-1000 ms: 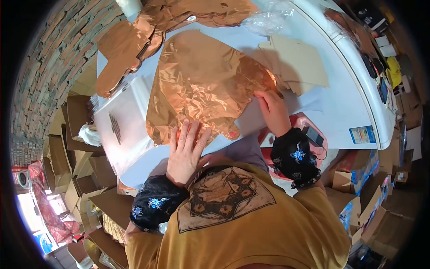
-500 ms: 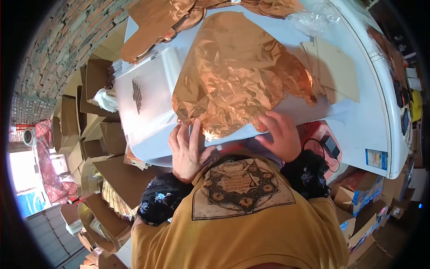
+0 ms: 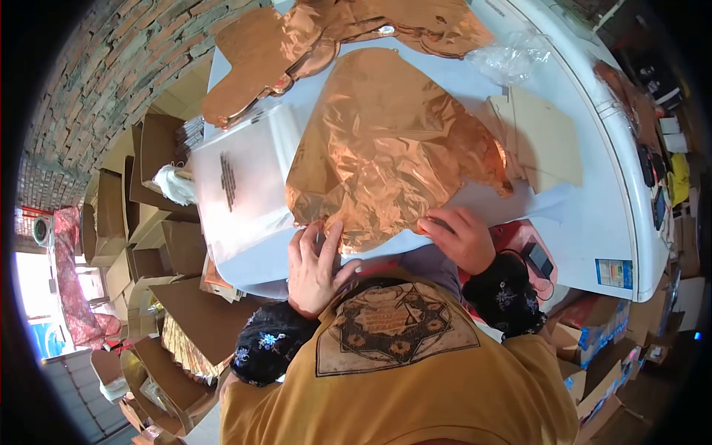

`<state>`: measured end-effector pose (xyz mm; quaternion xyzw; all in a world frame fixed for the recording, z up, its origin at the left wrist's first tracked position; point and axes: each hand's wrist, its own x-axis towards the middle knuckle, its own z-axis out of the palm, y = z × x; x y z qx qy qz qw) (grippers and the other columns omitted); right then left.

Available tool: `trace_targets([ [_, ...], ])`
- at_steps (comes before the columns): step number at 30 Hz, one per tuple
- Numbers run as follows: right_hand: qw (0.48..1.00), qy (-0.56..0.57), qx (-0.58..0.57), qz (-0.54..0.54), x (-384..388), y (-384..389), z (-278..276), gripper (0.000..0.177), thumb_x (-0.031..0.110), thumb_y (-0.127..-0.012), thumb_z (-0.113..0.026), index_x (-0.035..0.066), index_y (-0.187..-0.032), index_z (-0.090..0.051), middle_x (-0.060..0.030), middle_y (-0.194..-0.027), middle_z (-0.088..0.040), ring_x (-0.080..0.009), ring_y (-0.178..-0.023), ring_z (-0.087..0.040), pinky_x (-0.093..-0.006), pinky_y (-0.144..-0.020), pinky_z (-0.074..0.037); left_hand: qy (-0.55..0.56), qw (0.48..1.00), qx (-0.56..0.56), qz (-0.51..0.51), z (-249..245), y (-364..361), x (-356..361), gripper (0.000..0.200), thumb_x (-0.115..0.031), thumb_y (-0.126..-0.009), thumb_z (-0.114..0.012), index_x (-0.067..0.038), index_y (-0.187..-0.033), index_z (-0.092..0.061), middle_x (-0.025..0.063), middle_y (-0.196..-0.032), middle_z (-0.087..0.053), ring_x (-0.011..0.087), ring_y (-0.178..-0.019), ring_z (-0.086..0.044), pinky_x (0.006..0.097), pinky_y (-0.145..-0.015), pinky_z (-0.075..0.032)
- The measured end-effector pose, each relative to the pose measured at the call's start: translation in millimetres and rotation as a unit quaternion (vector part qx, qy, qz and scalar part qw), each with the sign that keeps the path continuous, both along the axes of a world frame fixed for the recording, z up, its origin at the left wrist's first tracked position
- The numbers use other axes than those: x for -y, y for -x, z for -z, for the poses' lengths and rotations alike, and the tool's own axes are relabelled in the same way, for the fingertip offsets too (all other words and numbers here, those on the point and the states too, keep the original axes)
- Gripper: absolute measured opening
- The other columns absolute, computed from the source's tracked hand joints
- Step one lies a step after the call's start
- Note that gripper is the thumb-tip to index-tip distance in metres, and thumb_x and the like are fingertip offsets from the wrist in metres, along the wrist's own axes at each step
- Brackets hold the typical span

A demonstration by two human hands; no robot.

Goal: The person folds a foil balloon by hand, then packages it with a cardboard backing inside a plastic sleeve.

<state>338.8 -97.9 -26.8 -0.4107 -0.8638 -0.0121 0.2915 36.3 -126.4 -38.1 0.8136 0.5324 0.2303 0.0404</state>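
Note:
A crinkled copper-coloured foil balloon (image 3: 378, 141), flat and uninflated, lies on the white table (image 3: 593, 245) in front of me. At its near left edge rests my left hand (image 3: 313, 271), fingers stretched over the foil and thumb apart. My right hand (image 3: 463, 241) pinches the near right edge between thumb and fingers. Beyond it, more copper foil balloons (image 3: 256, 44) are piled at the far side. A stack of clear plastic bags (image 3: 248, 185) with dark print lies to the left, partly under the foil.
Beige card sheets (image 3: 549, 137) lie to the right, with crumpled clear plastic (image 3: 512, 55) behind them. A dark device (image 3: 535, 257) sits on something pink by my right sleeve. Cardboard boxes (image 3: 185, 248) crowd the left side below a brick wall (image 3: 111, 89).
The view has tilted, so the table sits lower in it. My right fingers have closed from a loose curl into a pinch on the foil's edge. My left hand stays at the near left edge.

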Motion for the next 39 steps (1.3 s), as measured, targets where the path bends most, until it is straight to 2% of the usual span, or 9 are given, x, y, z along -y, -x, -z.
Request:
trace_targets([
  [5,1.000,-0.006,-0.011,-0.003,-2.7,5.9,2.7,0.026,0.011,-0.081,-0.070,0.010,-0.107,-0.068,-0.0038,-0.103,-0.065,-0.0226,-0.088,-0.064,-0.0336,-0.071,-0.055,-0.012,1.000,-0.004,-0.001,-0.4,-0.4,-1.4,0.070,-0.034,-0.082,-0.079,-0.015,-0.143,-0.050,0.0169,-0.136,-0.044,0.0393,-0.120,-0.042,0.0469,-0.100,-0.043],
  [11,0.999,-0.008,-0.028,-0.022,-6.6,13.3,3.3,0.025,0.009,-0.081,-0.068,0.009,-0.106,-0.066,-0.0057,-0.105,-0.064,-0.0236,-0.089,-0.065,-0.0342,-0.071,-0.056,-0.001,1.000,0.009,-0.005,-4.3,-0.7,-5.4,0.056,-0.023,-0.086,-0.075,-0.014,-0.138,-0.056,0.0163,-0.132,-0.046,0.0389,-0.120,-0.042,0.0468,-0.099,-0.044],
  [17,0.998,0.005,-0.045,-0.044,-10.8,19.8,4.1,0.026,0.006,-0.081,-0.066,0.008,-0.107,-0.065,-0.0057,-0.107,-0.064,-0.0240,-0.091,-0.066,-0.0335,-0.073,-0.057,-0.015,1.000,-0.002,-0.002,-12.4,-0.2,-11.9,0.050,-0.014,-0.083,-0.073,-0.014,-0.132,-0.060,0.0125,-0.126,-0.050,0.0355,-0.114,-0.046,0.0441,-0.096,-0.045],
  [21,0.997,0.014,-0.062,-0.046,-11.3,25.9,4.3,0.027,0.003,-0.079,-0.072,0.007,-0.105,-0.069,-0.0060,-0.109,-0.066,-0.0241,-0.091,-0.066,-0.0334,-0.075,-0.057,-0.052,0.998,-0.027,-0.015,-12.2,1.3,-14.0,0.048,-0.012,-0.082,-0.073,-0.016,-0.128,-0.063,0.0107,-0.123,-0.051,0.0324,-0.109,-0.048,0.0418,-0.092,-0.044],
  [29,0.996,0.015,-0.062,-0.054,-12.7,36.4,8.3,0.028,0.002,-0.078,-0.074,0.007,-0.105,-0.070,-0.0056,-0.110,-0.066,-0.0234,-0.092,-0.066,-0.0324,-0.076,-0.057,-0.069,0.997,-0.025,-0.028,-11.3,8.0,-16.5,0.047,-0.011,-0.080,-0.075,-0.022,-0.125,-0.067,0.0088,-0.120,-0.051,0.0301,-0.104,-0.048,0.0408,-0.090,-0.044],
  [39,0.996,0.017,-0.065,-0.062,-16.8,43.4,8.7,0.027,0.005,-0.079,-0.073,0.008,-0.106,-0.068,-0.0042,-0.109,-0.065,-0.0214,-0.092,-0.066,-0.0318,-0.075,-0.056,-0.075,0.996,-0.024,-0.031,-11.2,13.5,-14.7,0.044,-0.010,-0.080,-0.074,-0.020,-0.123,-0.068,0.0091,-0.119,-0.052,0.0296,-0.103,-0.049,0.0405,-0.089,-0.045],
])
